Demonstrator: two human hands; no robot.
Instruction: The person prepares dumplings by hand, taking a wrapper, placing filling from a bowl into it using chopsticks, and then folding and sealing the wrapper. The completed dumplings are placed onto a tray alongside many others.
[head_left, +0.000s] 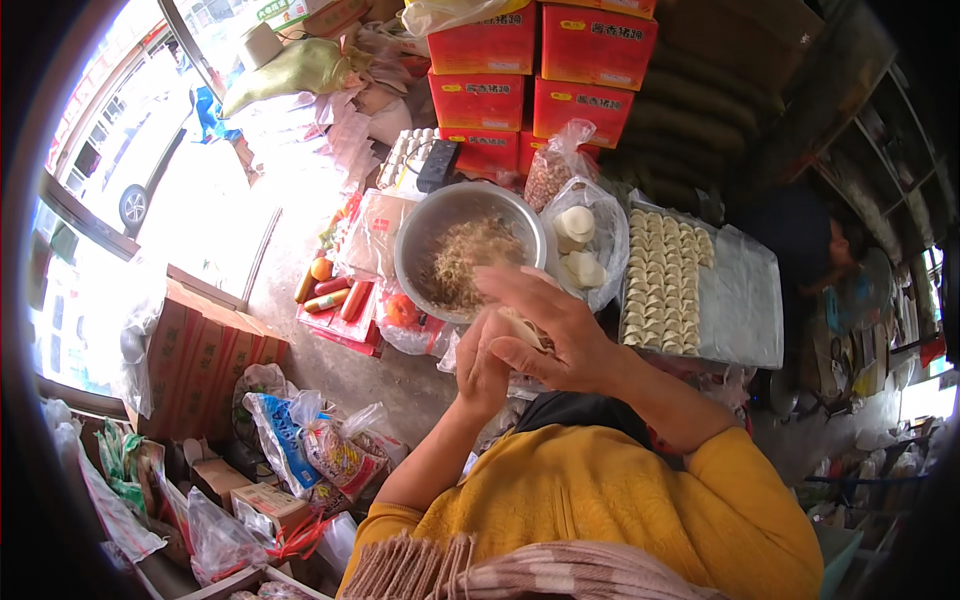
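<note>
Before my chest my two hands meet around a pale dough wrapper (525, 330), mostly hidden between them. My left hand (482, 360) holds it from the left side. My right hand (559, 326) lies over it, fingers stretched out and blurred, thumb near the left hand; whether it grips the dough is unclear. Just beyond is a metal bowl (411, 279) of minced filling (476, 251). Right of the bowl, a clear plastic bag (613, 247) holds stacks of round wrappers (576, 227). Rows of folded dumplings (664, 285) fill the left part of a metal tray (741, 300).
Red cartons (484, 101) are stacked behind the bowl, beside a bag of nuts or beans (555, 169). Packaged sausages (356, 300) lie left of the bowl. A large cardboard box (206, 364) and bagged goods (345, 454) stand lower left. Another person (795, 232) is at far right.
</note>
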